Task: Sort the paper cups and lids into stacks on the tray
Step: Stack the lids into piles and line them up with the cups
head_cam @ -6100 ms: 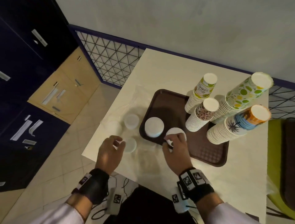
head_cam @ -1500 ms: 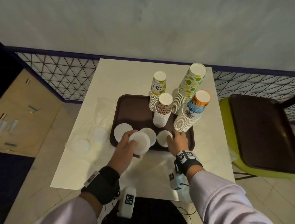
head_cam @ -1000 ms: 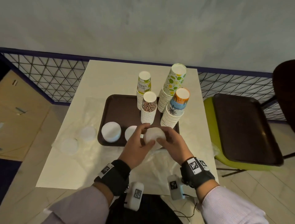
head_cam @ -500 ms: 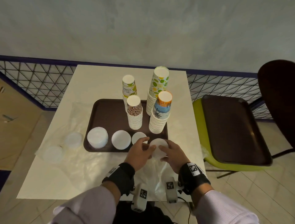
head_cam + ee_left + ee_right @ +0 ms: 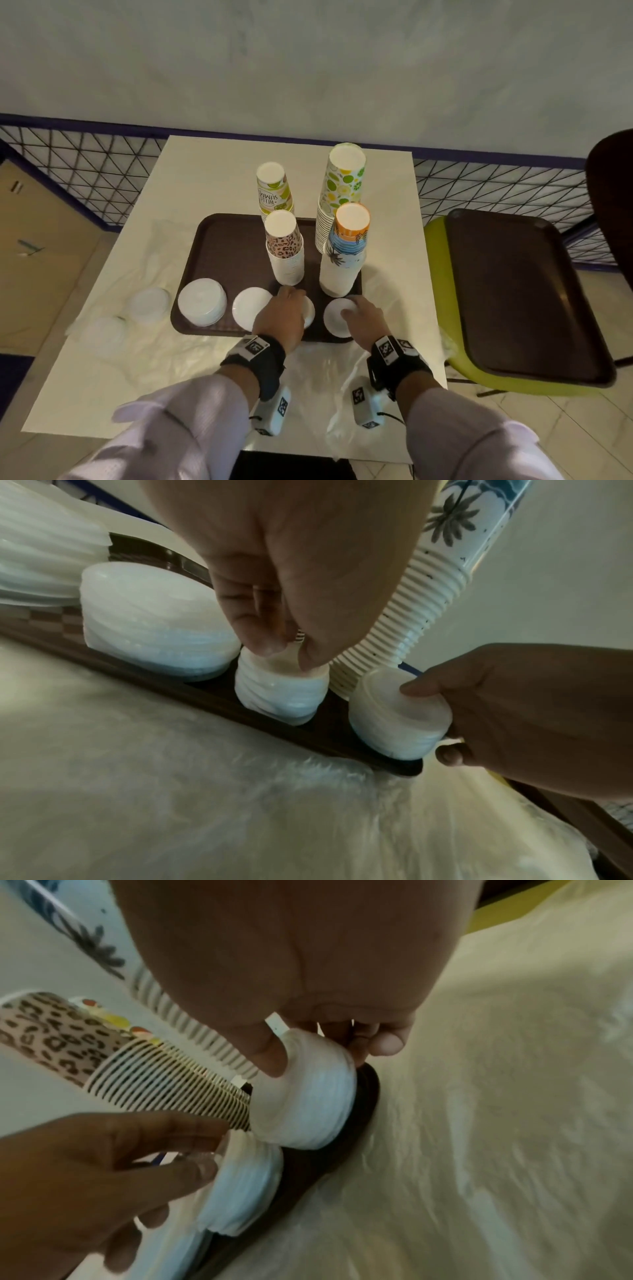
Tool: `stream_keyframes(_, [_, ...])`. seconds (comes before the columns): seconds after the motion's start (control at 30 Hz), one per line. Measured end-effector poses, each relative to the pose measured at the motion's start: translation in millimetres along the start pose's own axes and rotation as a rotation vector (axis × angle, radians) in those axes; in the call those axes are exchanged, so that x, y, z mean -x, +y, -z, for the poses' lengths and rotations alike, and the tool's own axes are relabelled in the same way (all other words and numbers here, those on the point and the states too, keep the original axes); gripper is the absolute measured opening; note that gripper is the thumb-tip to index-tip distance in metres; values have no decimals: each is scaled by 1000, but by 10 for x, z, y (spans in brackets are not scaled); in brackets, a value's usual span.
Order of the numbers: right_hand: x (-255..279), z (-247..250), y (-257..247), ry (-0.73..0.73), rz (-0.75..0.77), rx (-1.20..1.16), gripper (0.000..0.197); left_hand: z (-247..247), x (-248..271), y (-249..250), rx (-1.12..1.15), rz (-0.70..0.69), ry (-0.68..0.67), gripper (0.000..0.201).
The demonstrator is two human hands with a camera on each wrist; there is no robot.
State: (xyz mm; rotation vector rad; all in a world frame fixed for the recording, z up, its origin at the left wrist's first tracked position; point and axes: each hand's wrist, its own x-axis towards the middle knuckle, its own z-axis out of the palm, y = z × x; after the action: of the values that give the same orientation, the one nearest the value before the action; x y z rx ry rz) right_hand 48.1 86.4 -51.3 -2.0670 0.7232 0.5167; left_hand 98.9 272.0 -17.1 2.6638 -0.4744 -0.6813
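A brown tray (image 5: 222, 246) holds several upside-down cup stacks: lime (image 5: 274, 192), leopard (image 5: 284, 250), citrus (image 5: 342, 192) and palm (image 5: 346, 250). White lid stacks line its front edge: a large one (image 5: 202, 301), a medium one (image 5: 250, 308), a small one (image 5: 281, 693) and a right one (image 5: 397, 718). My left hand (image 5: 298, 298) pinches the top of the small lid stack (image 5: 243, 1183) with thumb and fingertips. My right hand (image 5: 346, 308) grips the right lid stack (image 5: 308, 1096) at the tray's front right corner, thumb on one side and fingers on the other.
Two more lid stacks (image 5: 149, 305) (image 5: 102, 330) lie on the table left of the tray, on crinkled clear plastic (image 5: 318, 370). A second brown tray (image 5: 520, 291) rests on a green chair to the right. A wire fence runs behind the table.
Both hands held one lid stack together in front of the tray. That stack now stands on the tray's front right corner in my right hand, and my left hand has shifted to the small stack beside it.
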Motion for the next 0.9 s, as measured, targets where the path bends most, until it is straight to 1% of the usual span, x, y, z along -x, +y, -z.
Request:
stream_keyframes(0.1, [-38,-12,-11,-39,25,129,48,-34,-27,2,-34,-10,-6,57])
stream_keyframes(0.17, [-25,-42,-22,10,65,217,49,-58,-33,10,-61,-17,-8,57])
stream_keyframes(0.27, [11,-134,1,117,161,253,43,-64,-31,26,-93,-26,-7,54])
stream_keyframes(0.37, [21,-159,33,201,210,331,40,-58,-37,34,-109,-31,-3,53])
stream_keyframes(0.5, [8,-148,78,209,231,375,43,-55,-26,26,-88,-30,-3,57])
stream_keyframes(0.57, [-2,-148,97,207,232,380,43,-42,1,21,-67,-34,14,55])
stream_keyframes(0.67, [14,-143,94,215,217,352,45,25,72,-20,-9,-55,65,49])
stream_keyframes(0.73, [64,-142,84,253,225,307,44,126,152,-67,24,-68,117,44])
stream_keyframes(0.8, [159,-144,63,312,264,255,38,250,267,-130,49,-71,196,37])
stream_keyframes(0.9, [362,-191,-55,401,377,191,25,474,479,-303,122,-40,334,26])
